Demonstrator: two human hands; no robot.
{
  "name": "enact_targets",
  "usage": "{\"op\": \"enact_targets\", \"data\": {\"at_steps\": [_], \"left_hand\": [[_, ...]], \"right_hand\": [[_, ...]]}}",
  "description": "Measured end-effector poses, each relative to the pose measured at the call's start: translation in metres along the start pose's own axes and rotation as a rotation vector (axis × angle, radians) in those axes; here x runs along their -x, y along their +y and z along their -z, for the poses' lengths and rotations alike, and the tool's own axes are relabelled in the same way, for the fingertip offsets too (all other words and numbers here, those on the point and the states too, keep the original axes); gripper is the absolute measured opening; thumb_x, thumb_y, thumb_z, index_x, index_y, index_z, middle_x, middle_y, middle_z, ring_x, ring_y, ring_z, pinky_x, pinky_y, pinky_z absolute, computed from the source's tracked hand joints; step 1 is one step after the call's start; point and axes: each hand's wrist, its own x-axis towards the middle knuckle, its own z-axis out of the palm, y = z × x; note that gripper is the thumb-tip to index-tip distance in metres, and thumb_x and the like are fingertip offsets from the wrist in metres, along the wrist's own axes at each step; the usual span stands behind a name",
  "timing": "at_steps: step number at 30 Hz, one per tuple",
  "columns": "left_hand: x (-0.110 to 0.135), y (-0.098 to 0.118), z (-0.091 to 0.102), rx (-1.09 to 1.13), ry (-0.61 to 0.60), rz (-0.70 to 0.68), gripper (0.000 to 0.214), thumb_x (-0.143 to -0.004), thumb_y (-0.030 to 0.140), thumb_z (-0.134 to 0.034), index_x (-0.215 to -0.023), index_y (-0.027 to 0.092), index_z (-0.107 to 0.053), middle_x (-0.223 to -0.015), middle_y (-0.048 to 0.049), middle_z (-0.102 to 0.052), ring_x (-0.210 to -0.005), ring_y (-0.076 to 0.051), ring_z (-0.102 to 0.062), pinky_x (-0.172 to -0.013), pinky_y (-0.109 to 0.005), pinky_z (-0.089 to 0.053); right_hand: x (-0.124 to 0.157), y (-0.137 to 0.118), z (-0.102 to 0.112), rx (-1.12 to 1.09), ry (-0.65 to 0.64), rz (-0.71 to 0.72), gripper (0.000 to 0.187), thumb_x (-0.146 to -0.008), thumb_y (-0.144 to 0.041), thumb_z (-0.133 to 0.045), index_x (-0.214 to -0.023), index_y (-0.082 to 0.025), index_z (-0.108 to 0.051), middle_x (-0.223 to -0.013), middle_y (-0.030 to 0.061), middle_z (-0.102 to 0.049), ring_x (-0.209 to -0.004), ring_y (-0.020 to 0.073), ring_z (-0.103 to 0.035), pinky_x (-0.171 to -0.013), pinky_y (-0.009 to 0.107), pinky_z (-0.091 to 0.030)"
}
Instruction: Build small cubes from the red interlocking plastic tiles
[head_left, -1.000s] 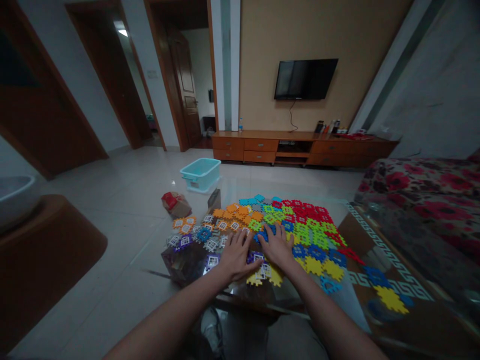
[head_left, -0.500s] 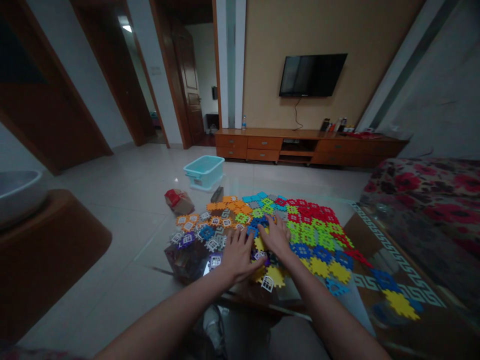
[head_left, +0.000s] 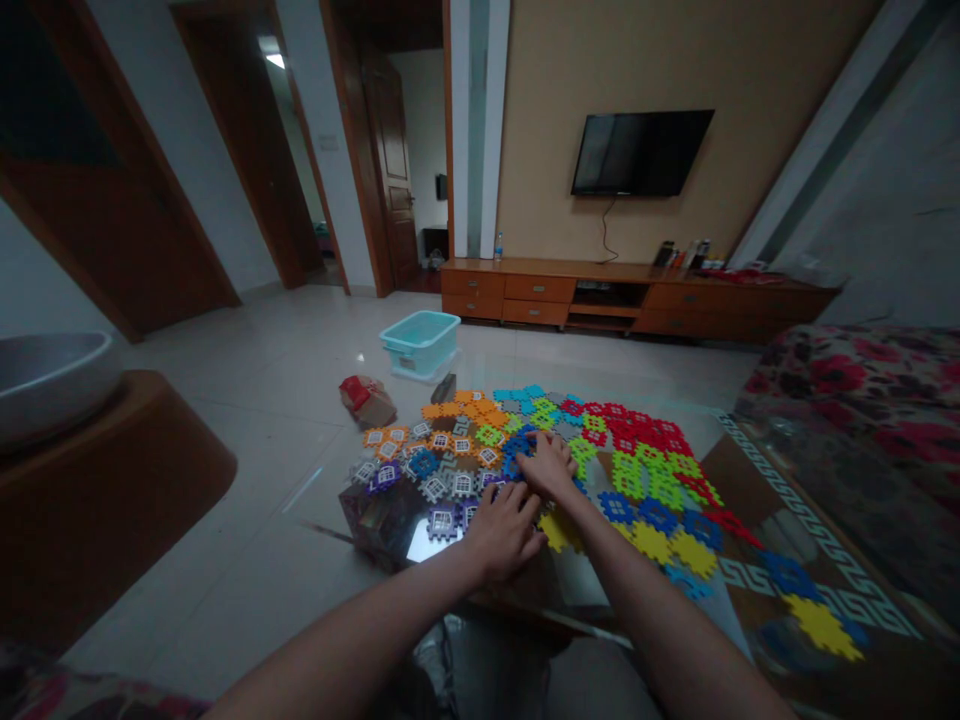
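A spread of flat interlocking plastic tiles (head_left: 637, 450) in orange, green, red, blue and yellow covers a glass table (head_left: 757, 590). My left hand (head_left: 506, 527) lies palm down on the tiles near the table's front edge, fingers curled over pieces I cannot make out. My right hand (head_left: 548, 462) rests just beyond it on blue and green tiles, fingers bent and pressed onto them. Grey and purple window-shaped tiles (head_left: 442, 490) lie just left of both hands. Yellow tiles (head_left: 559, 530) show to the right of my left hand.
A turquoise plastic basin (head_left: 420, 342) and a red and tan bag (head_left: 367, 398) sit on the tiled floor beyond the table. A flowered sofa (head_left: 862, 400) is at right, a wooden stand with a bowl (head_left: 52, 375) at left, a TV cabinet (head_left: 630, 295) at the far wall.
Both hands have slid across the tiles: the right hand moved farther from me, the left drew back toward the front edge. The tiles under them shifted. The camera turned slightly left.
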Motion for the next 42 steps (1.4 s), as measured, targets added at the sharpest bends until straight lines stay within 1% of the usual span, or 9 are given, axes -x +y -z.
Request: {"op": "enact_targets", "data": {"at_steps": [3, 6, 8, 12, 16, 23, 29, 35, 42], "left_hand": [[0.0, -0.001, -0.001, 0.009, -0.007, 0.0, 0.046, -0.094, 0.052, -0.043, -0.13, 0.024, -0.05, -0.135, -0.0109, -0.05, -0.126, -0.03, -0.044, -0.107, -0.049, -0.033], [-0.001, -0.002, -0.005, 0.031, 0.024, 0.002, 0.065, -0.088, 0.061, -0.049, -0.14, 0.022, -0.042, -0.144, -0.0136, -0.042, -0.134, -0.033, -0.035, -0.113, -0.05, -0.027], [-0.003, -0.003, -0.007, 0.04, 0.038, -0.007, 0.076, -0.086, 0.064, -0.049, -0.147, 0.02, -0.034, -0.149, -0.0144, -0.038, -0.138, -0.034, -0.03, -0.116, -0.049, -0.022], [-0.005, -0.003, -0.009, 0.031, 0.016, 0.02, 0.065, -0.09, 0.059, -0.044, -0.141, 0.018, -0.04, -0.14, -0.0137, -0.047, -0.132, -0.032, -0.039, -0.114, -0.047, -0.026], [-0.006, 0.0, -0.004, 0.018, 0.01, 0.006, 0.047, -0.094, 0.05, -0.042, -0.128, 0.018, -0.049, -0.127, -0.0118, -0.054, -0.12, -0.029, -0.047, -0.109, -0.045, -0.033], [-0.007, 0.001, 0.002, 0.042, -0.027, -0.031, 0.039, -0.091, 0.047, -0.048, -0.12, 0.019, -0.05, -0.118, -0.0106, -0.055, -0.111, -0.028, -0.049, -0.101, -0.044, -0.038], [-0.006, 0.001, 0.002, 0.033, -0.032, -0.036, 0.045, -0.087, 0.049, -0.054, -0.118, 0.018, -0.049, -0.115, -0.0116, -0.054, -0.11, -0.029, -0.048, -0.1, -0.045, -0.038], [-0.007, -0.001, 0.001, 0.043, -0.039, -0.072, 0.047, -0.086, 0.049, -0.055, -0.119, 0.018, -0.047, -0.117, -0.0111, -0.054, -0.113, -0.029, -0.048, -0.103, -0.045, -0.036], [-0.008, -0.002, -0.002, 0.032, -0.049, -0.078, 0.045, -0.086, 0.048, -0.052, -0.118, 0.015, -0.048, -0.116, -0.0122, -0.057, -0.111, -0.03, -0.05, -0.103, -0.046, -0.035]], "right_hand": [[-0.007, -0.013, -0.004, -0.01, 0.009, -0.048, 0.063, -0.086, -0.059, -0.047, -0.14, -0.027, -0.046, -0.145, 0.0166, -0.038, -0.134, 0.0396, -0.032, -0.102, 0.059, -0.027], [-0.012, -0.024, -0.011, -0.003, 0.002, -0.048, 0.078, -0.08, -0.068, -0.053, -0.145, -0.026, -0.041, -0.151, 0.019, -0.028, -0.137, 0.046, -0.023, -0.101, 0.067, -0.021], [-0.013, -0.027, -0.016, 0.0, -0.012, -0.022, 0.077, -0.077, -0.066, -0.06, -0.143, -0.029, -0.044, -0.151, 0.0175, -0.029, -0.135, 0.0463, -0.026, -0.101, 0.067, -0.02], [-0.013, -0.027, -0.02, -0.006, 0.004, 0.039, 0.063, -0.077, -0.061, -0.065, -0.132, -0.032, -0.055, -0.144, 0.0133, -0.035, -0.129, 0.0398, -0.035, -0.103, 0.056, -0.026], [-0.015, -0.024, -0.018, -0.02, 0.024, 0.05, 0.051, -0.075, -0.06, -0.067, -0.114, -0.027, -0.064, -0.134, 0.0119, -0.041, -0.122, 0.0365, -0.04, -0.099, 0.05, -0.033], [-0.021, -0.019, -0.013, -0.032, 0.035, 0.033, 0.039, -0.07, -0.051, -0.071, -0.098, -0.023, -0.065, -0.123, 0.0111, -0.048, -0.113, 0.0329, -0.047, -0.091, 0.042, -0.04], [-0.024, -0.012, -0.013, 0.0, 0.008, 0.079, 0.035, -0.073, -0.043, -0.071, -0.099, -0.021, -0.063, -0.116, 0.011, -0.056, -0.106, 0.0274, -0.053, -0.091, 0.036, -0.04], [-0.021, -0.014, -0.011, 0.053, 0.019, 0.124, 0.056, -0.072, -0.041, -0.07, -0.119, -0.015, -0.056, -0.12, 0.0167, -0.057, -0.115, 0.0326, -0.051, -0.095, 0.04, -0.04], [-0.015, -0.015, -0.012, 0.04, 0.046, 0.203, 0.04, -0.074, -0.031, -0.066, -0.109, -0.011, -0.062, -0.118, 0.019, -0.059, -0.097, 0.0264, -0.062, -0.082, 0.031, -0.046]]}}
